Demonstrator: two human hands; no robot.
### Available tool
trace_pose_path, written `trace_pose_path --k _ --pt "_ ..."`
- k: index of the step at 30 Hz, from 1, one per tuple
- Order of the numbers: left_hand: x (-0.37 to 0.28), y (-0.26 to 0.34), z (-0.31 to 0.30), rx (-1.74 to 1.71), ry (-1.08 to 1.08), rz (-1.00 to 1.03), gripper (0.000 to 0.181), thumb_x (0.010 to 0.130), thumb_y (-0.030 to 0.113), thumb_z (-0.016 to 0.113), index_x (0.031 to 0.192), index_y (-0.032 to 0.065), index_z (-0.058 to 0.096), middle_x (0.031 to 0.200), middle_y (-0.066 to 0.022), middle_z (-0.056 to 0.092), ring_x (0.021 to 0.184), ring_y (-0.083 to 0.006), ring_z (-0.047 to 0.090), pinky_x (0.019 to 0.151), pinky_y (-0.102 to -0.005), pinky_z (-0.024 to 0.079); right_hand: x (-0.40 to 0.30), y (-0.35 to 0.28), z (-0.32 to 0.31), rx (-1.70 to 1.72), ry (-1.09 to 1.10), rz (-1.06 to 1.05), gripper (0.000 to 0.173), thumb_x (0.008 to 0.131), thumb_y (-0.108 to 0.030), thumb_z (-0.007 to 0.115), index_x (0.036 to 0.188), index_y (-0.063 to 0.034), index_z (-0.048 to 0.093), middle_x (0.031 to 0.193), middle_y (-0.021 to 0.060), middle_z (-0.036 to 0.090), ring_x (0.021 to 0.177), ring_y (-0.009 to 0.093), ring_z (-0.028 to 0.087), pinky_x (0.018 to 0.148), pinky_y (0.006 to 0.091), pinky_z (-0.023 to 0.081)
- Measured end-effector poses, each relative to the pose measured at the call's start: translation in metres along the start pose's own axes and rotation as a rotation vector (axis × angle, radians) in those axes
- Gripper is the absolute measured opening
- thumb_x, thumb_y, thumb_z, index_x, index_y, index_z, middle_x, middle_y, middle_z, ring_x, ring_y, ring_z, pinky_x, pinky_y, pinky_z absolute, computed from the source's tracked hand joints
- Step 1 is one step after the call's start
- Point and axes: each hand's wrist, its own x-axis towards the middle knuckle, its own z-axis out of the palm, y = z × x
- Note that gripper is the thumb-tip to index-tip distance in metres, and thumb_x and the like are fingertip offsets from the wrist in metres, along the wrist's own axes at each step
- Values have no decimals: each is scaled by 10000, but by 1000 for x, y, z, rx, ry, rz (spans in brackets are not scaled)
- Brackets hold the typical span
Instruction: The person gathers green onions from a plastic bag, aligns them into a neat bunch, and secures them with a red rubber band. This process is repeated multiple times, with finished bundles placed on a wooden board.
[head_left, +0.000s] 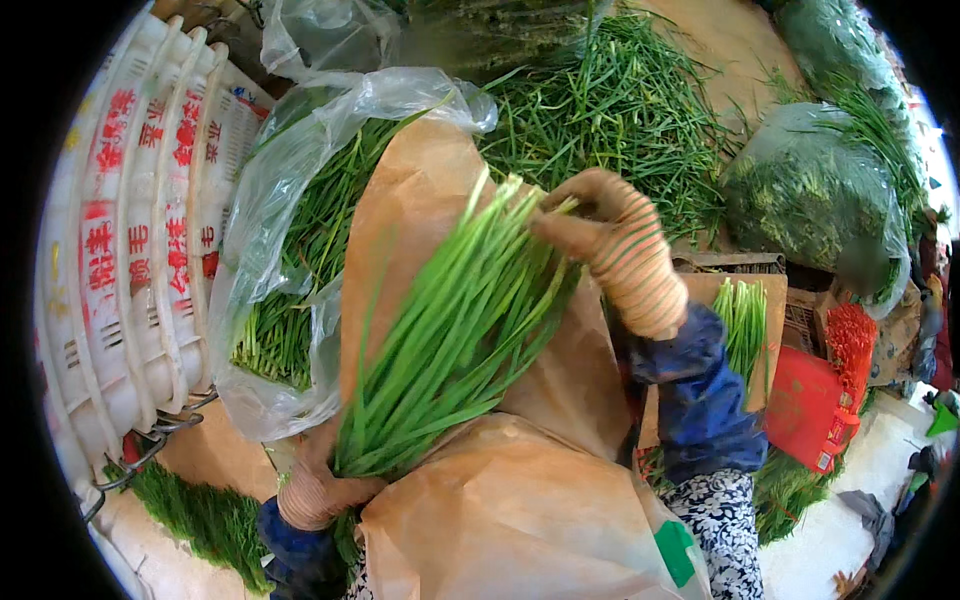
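A loose bunch of green Chinese chives (457, 322) lies slantwise over a brown apron-like sheet (570, 375) on my lap, its pale cut ends towards the top. My left hand (319, 484), in a striped glove, grips the leafy tips at the lower left. Up at the pale ends, my right hand (600, 232), gloved alike, pinches a few stems between thumb and fingers. The palm side of the left hand is hidden by the leaves.
Left stand white plastic crates (142, 225) with red writing beside an open clear bag (255, 300) of chives. A chive heap (615, 112) lies ahead. At right are a filled bag (810, 187), a small bunch on a board (742, 322), red ties (851, 337) and a red box (802, 405).
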Motion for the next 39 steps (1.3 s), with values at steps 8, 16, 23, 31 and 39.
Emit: trace_pose_path --k 8,16,23,31,39 --pt "14 0 3 -116 -29 -99 776 718 58 765 1436 -14 479 1276 -150 649 1199 -213 584 1048 -342 424 47 34 -63 -22 296 64 196 844 -97 681 1015 -4 695 811 70 674 744 158 648 692 299 521" --pt "12 -2 -3 -117 -111 -196 749 740 90 808 1414 -18 502 1268 -139 652 1197 -221 581 1062 -346 413 19 -52 56 -818 -289 -937 578 795 -115 694 1358 -104 565 1266 111 620 1198 335 561 1061 459 417" --pt "4 -9 4 -188 24 -106 817 723 53 762 1470 -4 437 1252 -183 654 1160 -227 623 1009 -336 458 22 -31 80 -713 -413 -713 273 842 -237 705 1081 -107 700 1027 46 669 989 239 597 920 396 467" --pt "11 -20 2 -221 2 -100 900 632 65 790 1454 -47 441 1318 -143 604 1214 -210 558 1063 -323 404 39 1 -29 94 -50 36 396 880 -277 725 1155 2 669 956 37 679 900 130 620 813 272 492" --pt "15 -21 14 -820 115 -222 971 548 -47 732 1469 11 430 1260 -112 630 1129 -225 594 899 -337 516 16 -4 -15 208 -82 134 247 837 -164 714 1016 6 702 875 44 686 822 120 637 755 268 503"
